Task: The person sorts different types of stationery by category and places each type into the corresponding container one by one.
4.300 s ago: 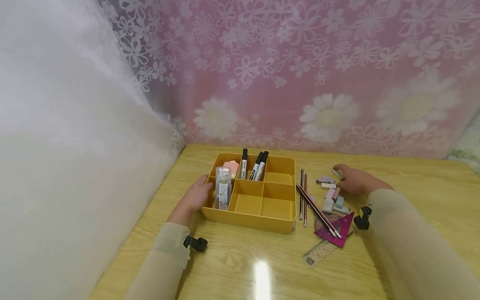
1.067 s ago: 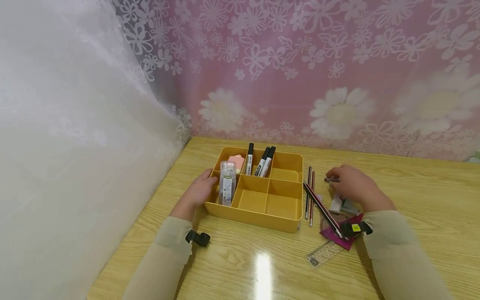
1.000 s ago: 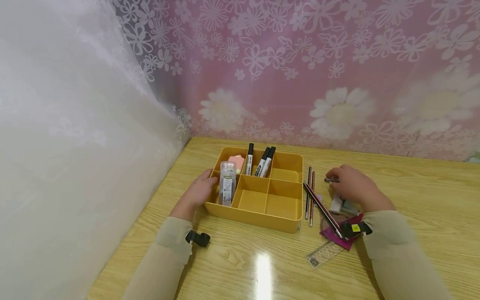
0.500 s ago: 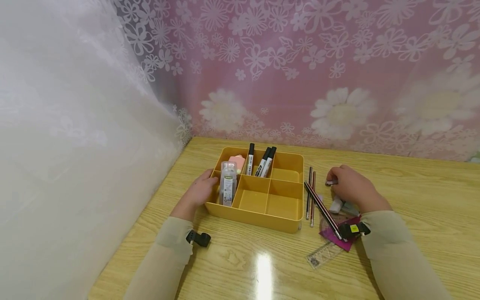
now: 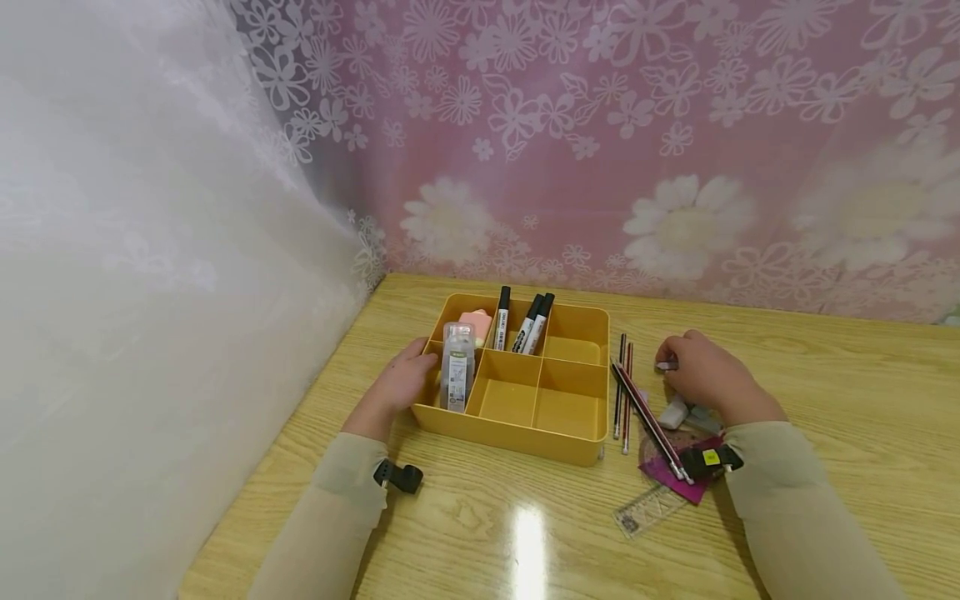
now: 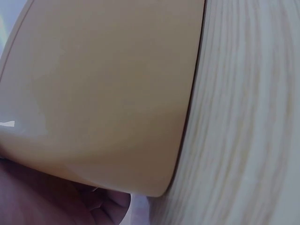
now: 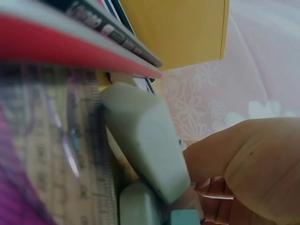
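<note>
My left hand (image 5: 401, 382) grips the left wall of a yellow divided organizer box (image 5: 510, 437), thumb at the rim. In the left wrist view its fingers (image 6: 112, 204) curl beside the box's corner. To the right of the box, my right hand (image 5: 708, 375) pinches a small pale eraser (image 5: 666, 365) over the eraser pile. A white eraser (image 7: 145, 140) lies close to that hand in the right wrist view, with a teal one (image 7: 185, 217) below it. The palm hides most of the pile in the head view.
A clear plastic case (image 5: 456, 371), a pink item (image 5: 476, 323) and black-capped markers (image 5: 501, 321) stand in the box. Pencils (image 5: 651, 423) lie right of it, over a magenta set square (image 5: 686, 487), a clear protractor and a ruler (image 5: 647, 510). A floral curtain (image 5: 562, 167) hangs behind.
Since the earliest frame my right hand has shifted left and now covers much of the eraser pile. Over the last second it barely moves. My left hand stays on the box.
</note>
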`<state>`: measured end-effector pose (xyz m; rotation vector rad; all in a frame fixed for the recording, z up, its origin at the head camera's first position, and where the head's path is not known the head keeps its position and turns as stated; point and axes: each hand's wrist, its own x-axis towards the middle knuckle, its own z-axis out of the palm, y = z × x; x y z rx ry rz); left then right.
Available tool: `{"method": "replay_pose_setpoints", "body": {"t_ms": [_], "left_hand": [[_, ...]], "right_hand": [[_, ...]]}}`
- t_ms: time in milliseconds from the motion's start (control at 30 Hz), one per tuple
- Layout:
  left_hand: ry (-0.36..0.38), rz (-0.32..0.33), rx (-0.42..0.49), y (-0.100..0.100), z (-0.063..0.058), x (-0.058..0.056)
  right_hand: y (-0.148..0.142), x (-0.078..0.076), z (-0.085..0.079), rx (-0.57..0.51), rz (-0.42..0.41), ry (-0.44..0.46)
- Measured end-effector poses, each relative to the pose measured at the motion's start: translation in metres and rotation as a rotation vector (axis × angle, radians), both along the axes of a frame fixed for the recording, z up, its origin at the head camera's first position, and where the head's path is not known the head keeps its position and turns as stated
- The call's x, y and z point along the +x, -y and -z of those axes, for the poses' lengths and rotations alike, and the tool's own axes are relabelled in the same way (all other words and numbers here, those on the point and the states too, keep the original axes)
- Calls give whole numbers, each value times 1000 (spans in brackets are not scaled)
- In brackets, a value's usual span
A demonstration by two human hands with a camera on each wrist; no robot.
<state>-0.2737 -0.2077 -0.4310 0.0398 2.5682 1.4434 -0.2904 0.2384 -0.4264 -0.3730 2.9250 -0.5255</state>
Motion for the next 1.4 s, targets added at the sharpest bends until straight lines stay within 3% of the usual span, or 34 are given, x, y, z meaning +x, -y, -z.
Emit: {"method": "replay_pose_setpoints", "body": {"t_ms": [367,467,700,867,1067,1400], "left_hand": [[10,5,-2,-2,-1,-1],[9,11,15,-2,0,-1],[-6,-6,-2,3,0,0],[-5,-2,15,2,1,0],[-3,-6,16,1,3,-1],[-14,14,24,1,3,-1]], "right_hand": [[-2,4,-2,0,-28,-32],[0,5,-6,-44,-30,-34],[22,12,-31,-199,-75,-66],[43,21,-45,-283,-103,-145],[65,23,-41,-348,-151,-204],[76,21,-31,-342,-90,-255]]}}
